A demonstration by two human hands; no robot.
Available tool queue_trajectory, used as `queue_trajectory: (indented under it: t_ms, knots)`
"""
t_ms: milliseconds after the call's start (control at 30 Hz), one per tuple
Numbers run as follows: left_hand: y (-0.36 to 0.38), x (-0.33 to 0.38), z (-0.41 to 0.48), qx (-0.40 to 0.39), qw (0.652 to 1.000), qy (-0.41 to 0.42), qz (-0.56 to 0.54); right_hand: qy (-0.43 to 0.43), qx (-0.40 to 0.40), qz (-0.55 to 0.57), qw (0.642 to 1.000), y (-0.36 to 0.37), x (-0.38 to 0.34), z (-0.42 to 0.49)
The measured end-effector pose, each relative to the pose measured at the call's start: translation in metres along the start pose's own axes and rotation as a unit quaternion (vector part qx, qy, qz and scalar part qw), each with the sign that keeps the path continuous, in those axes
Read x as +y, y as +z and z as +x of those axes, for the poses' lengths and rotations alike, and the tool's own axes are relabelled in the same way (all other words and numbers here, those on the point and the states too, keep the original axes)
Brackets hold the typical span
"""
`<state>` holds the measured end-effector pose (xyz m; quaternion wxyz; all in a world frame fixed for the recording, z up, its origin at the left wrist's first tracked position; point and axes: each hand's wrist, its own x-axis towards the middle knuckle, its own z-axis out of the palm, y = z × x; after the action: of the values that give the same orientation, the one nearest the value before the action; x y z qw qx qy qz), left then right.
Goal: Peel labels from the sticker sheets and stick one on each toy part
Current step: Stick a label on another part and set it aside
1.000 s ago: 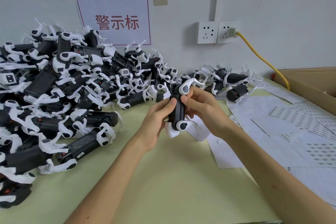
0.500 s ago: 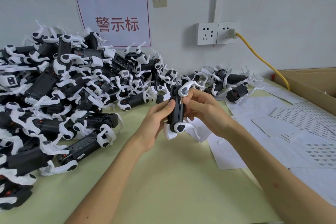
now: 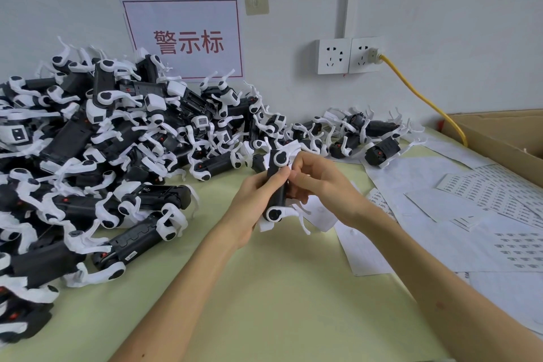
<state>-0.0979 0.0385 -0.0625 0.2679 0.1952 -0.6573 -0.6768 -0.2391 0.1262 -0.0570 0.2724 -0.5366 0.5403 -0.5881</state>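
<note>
my left hand curled round an upright black toy part, my right hand pinching its side, toy pile left, sticker sheets right

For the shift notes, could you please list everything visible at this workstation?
toy part pile: many, black and white, left side of table against wall
smaller toy part group: several, black and white, by wall behind hands
held toy part: one, black with white legs, between both hands
sticker sheets: several, white, right side of table
table: one, pale green
sign: one, white with red border and characters, on wall
wall sockets: two, white, right of sign
cable: one, yellow, plugged into right socket
cardboard box: one, brown, far right
left hand: one, grips held toy part
right hand: one, fingers curled on held toy part
</note>
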Motion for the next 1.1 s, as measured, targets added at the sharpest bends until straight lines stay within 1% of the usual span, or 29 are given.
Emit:
queue_trajectory:
  t_ms: [100,300,667,767,867,1000,1100]
  knots:
    - [0.002,0.001,0.0,0.005,1.0,-0.01,-0.002,-0.003,-0.001,-0.001,1.0,0.001,-0.001,-0.001]
    - [0.009,-0.002,0.0,-0.048,0.996,-0.046,-0.06,-0.001,0.002,0.011,1.0,0.002,-0.001,-0.002]
    - [0.003,-0.012,0.008,-0.072,0.992,-0.054,-0.091,0.006,0.016,0.009,1.0,0.004,-0.003,-0.003]
    - [0.0,-0.013,0.007,-0.094,0.99,-0.039,-0.098,0.009,0.021,0.006,1.0,0.004,-0.005,-0.003]
    - [-0.001,-0.015,0.006,-0.091,0.99,-0.017,-0.111,0.006,0.036,0.009,0.999,0.004,-0.005,-0.003]
    - [-0.001,-0.015,0.006,-0.1,0.991,0.011,-0.088,0.0,0.061,0.008,0.998,0.004,-0.003,-0.001]
    - [0.0,-0.012,0.005,-0.102,0.991,0.019,-0.086,-0.003,0.056,0.0,0.998,0.002,-0.001,0.0]
